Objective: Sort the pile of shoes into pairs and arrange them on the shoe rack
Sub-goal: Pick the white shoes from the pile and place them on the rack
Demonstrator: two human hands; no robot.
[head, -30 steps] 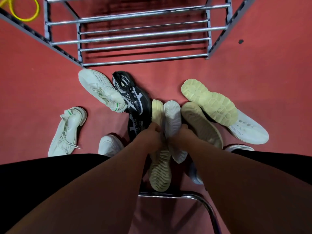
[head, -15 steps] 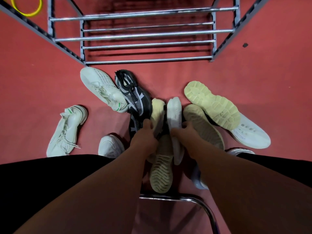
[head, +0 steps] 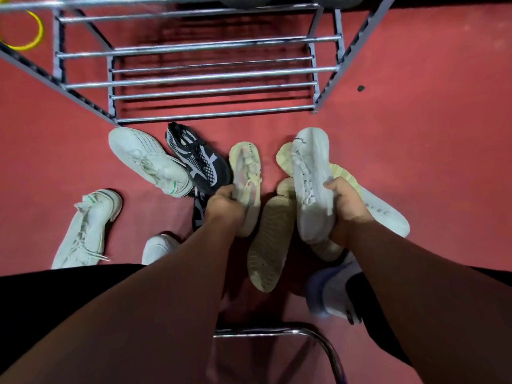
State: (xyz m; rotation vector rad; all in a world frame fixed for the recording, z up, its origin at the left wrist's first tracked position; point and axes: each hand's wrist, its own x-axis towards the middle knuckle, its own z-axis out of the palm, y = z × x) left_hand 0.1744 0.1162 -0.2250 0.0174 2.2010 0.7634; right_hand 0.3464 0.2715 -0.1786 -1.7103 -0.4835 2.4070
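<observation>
My left hand (head: 225, 202) grips a beige knit sneaker (head: 246, 173) by its heel end, toe pointing away from me. My right hand (head: 345, 202) grips a pale grey-white sneaker (head: 310, 178) the same way, held above the pile. Under them lie sole-up cream shoes (head: 270, 245) and a white shoe on its side (head: 385, 212). A black and white patterned sneaker (head: 198, 159) and a white sneaker (head: 146, 159) lie to the left. The metal shoe rack (head: 194, 79) stands just beyond the pile, its lower bars bare.
Another white sneaker with a green tab (head: 86, 228) lies alone at far left, and a white toe (head: 158, 248) shows by my left leg. A grey-purple shoe (head: 329, 289) sits near my right leg. A chrome chair frame (head: 277, 332) is below me. The floor is red carpet.
Both hands lifted the two shoes off the pile and spread them apart, turning their uppers toward me. The view tilted up, showing more of the rack.
</observation>
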